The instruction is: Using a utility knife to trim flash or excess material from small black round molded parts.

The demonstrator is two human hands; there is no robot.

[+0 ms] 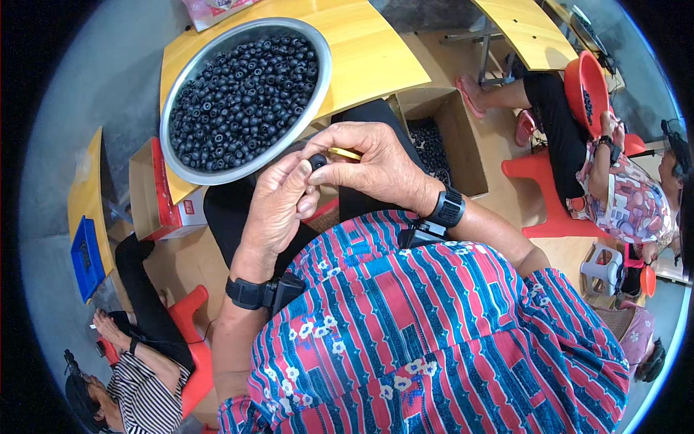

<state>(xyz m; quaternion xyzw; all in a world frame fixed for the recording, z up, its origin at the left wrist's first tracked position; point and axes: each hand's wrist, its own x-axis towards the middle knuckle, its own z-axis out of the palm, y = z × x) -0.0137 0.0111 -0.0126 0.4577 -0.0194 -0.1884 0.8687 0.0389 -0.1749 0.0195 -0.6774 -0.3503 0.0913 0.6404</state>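
Note:
My left hand (276, 202) is closed, pinching a small black round part (316, 162) between thumb and fingers in front of my body. Against the same part press the thumb and index finger of my right hand (379, 165). A thin yellow tool (345, 153) lies inside the curl of the right fingers; its working end is hidden. Just beyond my hands, a wide metal basin (323, 94) is heaped with many black round parts (246, 101), several showing a hole or recess. The basin rests partly on the yellow table (369, 50) and overhangs its near edge.
Right of my knees stands an open cardboard box (463, 148) holding more black parts. Another red and white box (170, 206) is at the left. Seated people work on both sides, one near a blue tray (87, 258), one holding a red bowl (575, 90).

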